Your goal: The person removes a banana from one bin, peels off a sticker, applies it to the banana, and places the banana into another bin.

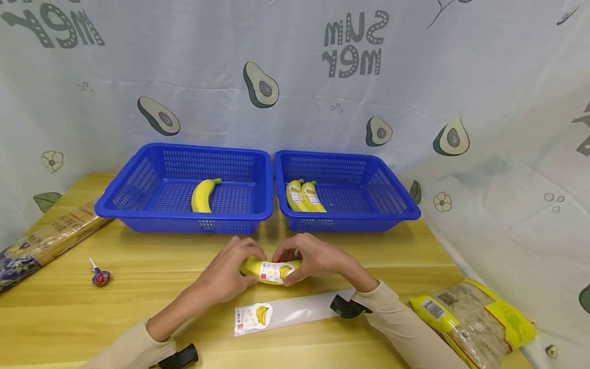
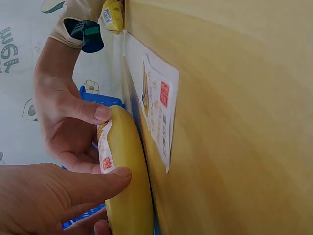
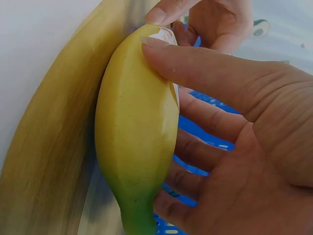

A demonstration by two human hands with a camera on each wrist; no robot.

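A yellow banana (image 1: 252, 267) with a white banana-picture label (image 1: 273, 272) on it lies between both hands, over the table in front of the baskets. My left hand (image 1: 227, 270) grips its left end, thumb in front and fingers behind. At the other end my right hand (image 1: 318, 256) holds it, the thumb at the label's edge. In the right wrist view the banana (image 3: 137, 112) shows its green stem end. Below the hands lies a clear strip (image 1: 304, 310) bearing another banana label (image 1: 253, 316).
The left blue basket (image 1: 184, 215) holds one unlabelled banana (image 1: 203, 196); the right blue basket (image 1: 355, 216) holds two labelled ones. A lollipop (image 1: 101, 278) and a long brown package (image 1: 60, 233) lie at left, a yellow-and-clear bag (image 1: 479, 323) at right.
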